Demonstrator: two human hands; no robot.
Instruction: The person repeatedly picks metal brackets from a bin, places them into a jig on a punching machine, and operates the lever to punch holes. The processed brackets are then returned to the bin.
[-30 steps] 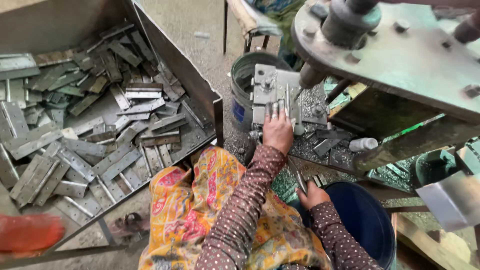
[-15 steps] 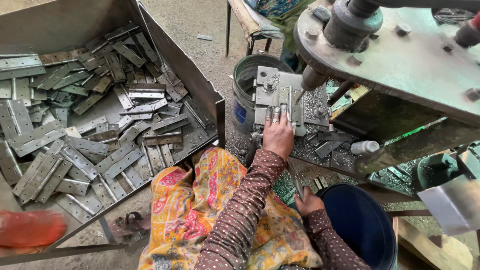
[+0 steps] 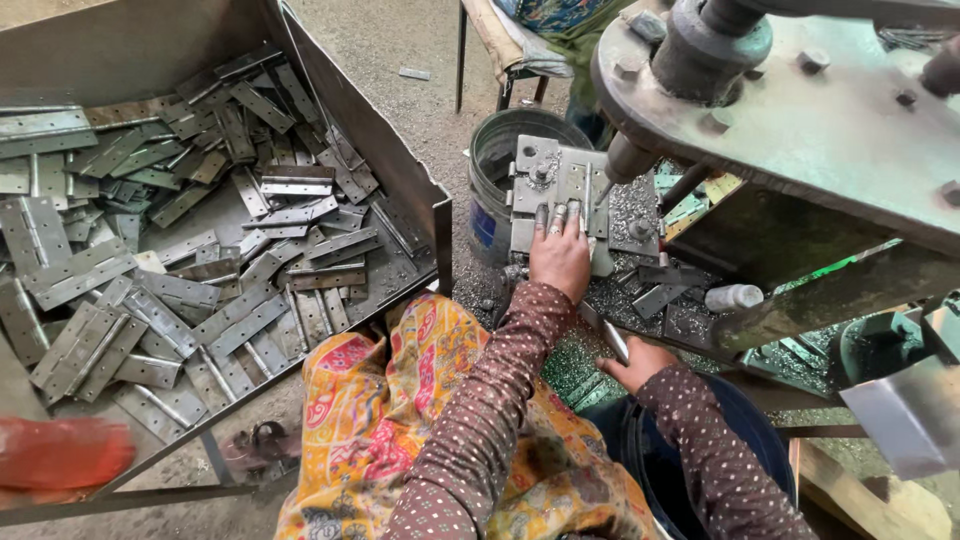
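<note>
Crowding the bench (image 3: pixel 640 300): swarf, hinges (image 3: pixel 200 250)

A large metal tray (image 3: pixel 400 170) fills the left of the frame, heaped with flat steel hinges (image 3: pixel 200 260) lying every way. At centre right, the machine bed (image 3: pixel 690 325) (strewn with metal shavings) carries a grey jig block (image 3: pixel 555 185), loose hinge pieces (image 3: pixel 660 297) and a small white cylinder (image 3: pixel 733 297).
</note>
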